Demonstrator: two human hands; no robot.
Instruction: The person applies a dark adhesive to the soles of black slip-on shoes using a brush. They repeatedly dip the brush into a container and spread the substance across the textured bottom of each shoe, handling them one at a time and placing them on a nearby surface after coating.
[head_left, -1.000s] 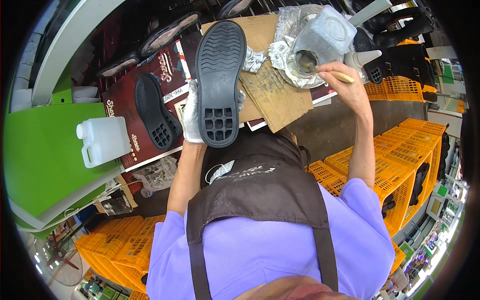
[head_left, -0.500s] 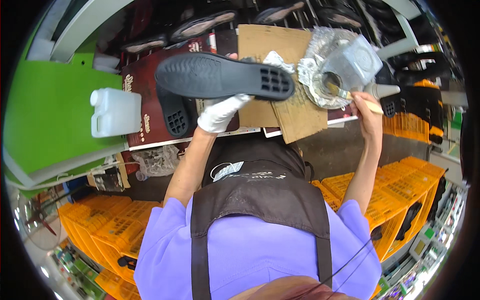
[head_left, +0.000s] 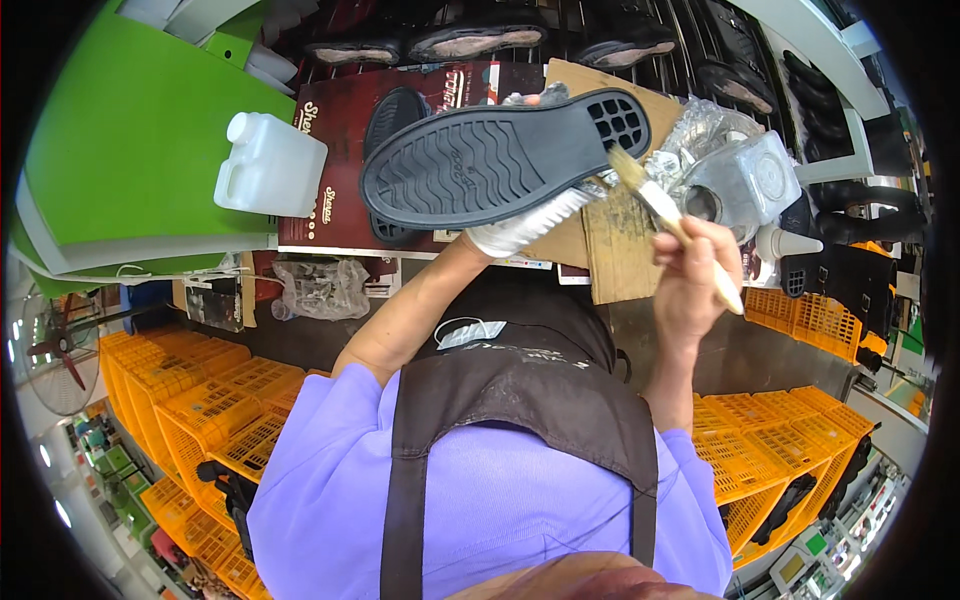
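Observation:
My gloved left hand (head_left: 532, 226) is closed round the near edge of a black shoe sole (head_left: 470, 165), with fingertips showing at its far edge. The sole is tilted, its wavy tread turned up and its gridded heel to the right. In the fingers of my bare right hand (head_left: 693, 275) is a paintbrush (head_left: 660, 203) with a pale wooden handle. Its bristles are close to the heel end; whether they touch cannot be told. Beneath the held sole, a second black sole (head_left: 393, 112) lies partly hidden on a dark red box lid (head_left: 340, 150).
A clear plastic container (head_left: 765, 180) lies on crumpled film right of a cardboard sheet (head_left: 622, 268). Beside it is a white nozzle bottle (head_left: 790, 243). A white jug (head_left: 275, 165) stands left. Black shoes (head_left: 480, 40) line the far rack; orange crates (head_left: 240, 415) stand behind me.
My right hand has brought the paintbrush out of the clear container and leftward to the sole's heel. The sole has swung, heel end farther away, and its tread faces up more.

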